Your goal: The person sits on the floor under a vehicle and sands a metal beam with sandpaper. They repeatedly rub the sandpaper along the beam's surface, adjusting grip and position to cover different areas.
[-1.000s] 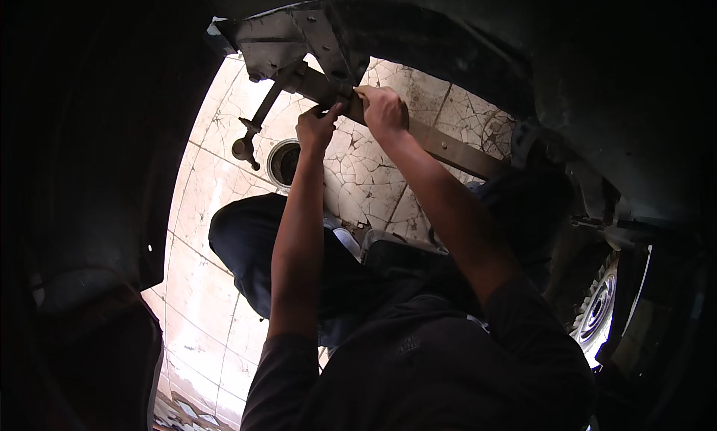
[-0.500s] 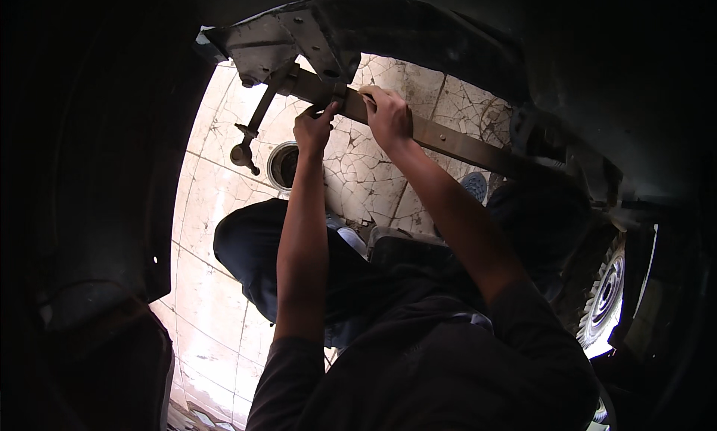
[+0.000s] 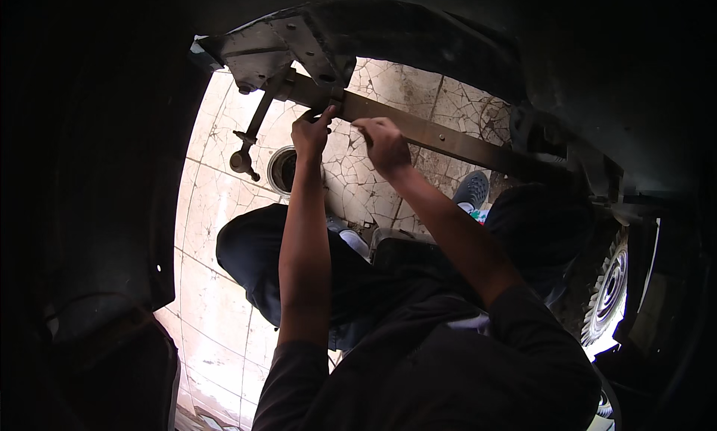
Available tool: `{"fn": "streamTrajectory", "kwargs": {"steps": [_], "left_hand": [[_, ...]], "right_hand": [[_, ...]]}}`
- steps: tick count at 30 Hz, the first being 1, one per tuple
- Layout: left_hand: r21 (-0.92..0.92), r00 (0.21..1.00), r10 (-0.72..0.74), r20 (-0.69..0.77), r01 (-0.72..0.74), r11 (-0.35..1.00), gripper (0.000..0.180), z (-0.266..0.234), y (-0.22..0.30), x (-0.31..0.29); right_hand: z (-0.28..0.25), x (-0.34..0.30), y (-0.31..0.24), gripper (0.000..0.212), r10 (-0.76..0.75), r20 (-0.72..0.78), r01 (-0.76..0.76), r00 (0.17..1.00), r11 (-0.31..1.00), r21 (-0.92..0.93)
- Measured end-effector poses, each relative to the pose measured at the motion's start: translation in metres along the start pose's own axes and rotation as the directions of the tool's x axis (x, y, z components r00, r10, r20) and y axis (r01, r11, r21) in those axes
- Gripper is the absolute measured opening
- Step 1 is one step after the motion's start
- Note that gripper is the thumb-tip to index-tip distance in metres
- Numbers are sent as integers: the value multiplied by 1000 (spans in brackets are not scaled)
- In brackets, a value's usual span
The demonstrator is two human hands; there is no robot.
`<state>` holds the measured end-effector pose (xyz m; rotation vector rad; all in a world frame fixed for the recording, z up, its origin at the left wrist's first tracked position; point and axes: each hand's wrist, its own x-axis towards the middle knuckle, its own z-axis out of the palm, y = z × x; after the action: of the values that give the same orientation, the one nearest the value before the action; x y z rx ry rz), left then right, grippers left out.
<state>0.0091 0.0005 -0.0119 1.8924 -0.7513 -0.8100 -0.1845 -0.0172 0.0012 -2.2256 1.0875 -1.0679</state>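
A long flat metal bar point(image 3: 463, 144) runs from upper left to lower right inside a dark vehicle wheel housing. My left hand point(image 3: 311, 134) is closed at the bar's lower edge, its thumb up against a small dark metal bracket point(image 3: 336, 101) on the bar; its other fingertips are hidden. Just below the bar, my right hand point(image 3: 383, 143) is closed with bent fingers pointing left. What lies in those fingers, if anything, is too small to make out. Left of my hands hangs a rod with a ball joint point(image 3: 240, 160).
A round open container point(image 3: 282, 169) stands on the cracked tile floor point(image 3: 366, 166) below my left hand. Dark bodywork point(image 3: 418, 31) arches over the bar. A toothed wheel point(image 3: 609, 289) shows at the lower right, and a grey shoe point(image 3: 472, 188) rests beneath the bar.
My right hand has come off the bar's upper edge and moved down to just below it. My left hand stays at the bracket. The view has shifted slightly.
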Motion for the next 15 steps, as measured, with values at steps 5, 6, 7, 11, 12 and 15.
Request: {"fn": "streamTrajectory", "kwargs": {"steps": [5,6,7,11,12,15], "left_hand": [[6,1000,6,-6,-6,1000,56,-2,0,0],[8,1000,4,-6,-4,1000,56,0,3,-1],[9,1000,2,-6,-2,1000,56,1,6,-2],[31,1000,-1,-4,1,1000,57,-1,5,0],[26,1000,-3,3,3,1000,56,-3,5,1],[2,1000,-13,18,13,1000,56,-3,5,-2]], "right_hand": [[-8,35,10,17,182,-155,-193,971,980,-55],[-6,44,15,18,146,-169,-158,975,986,-59],[-5,44,17,19,187,-121,-199,975,975,-98],[6,24,7,22,235,35,-230,971,967,-111],[7,14,4,24,211,62,-206,976,975,-84],[2,-21,-6,25,140,219,-127,966,989,-72]]}}
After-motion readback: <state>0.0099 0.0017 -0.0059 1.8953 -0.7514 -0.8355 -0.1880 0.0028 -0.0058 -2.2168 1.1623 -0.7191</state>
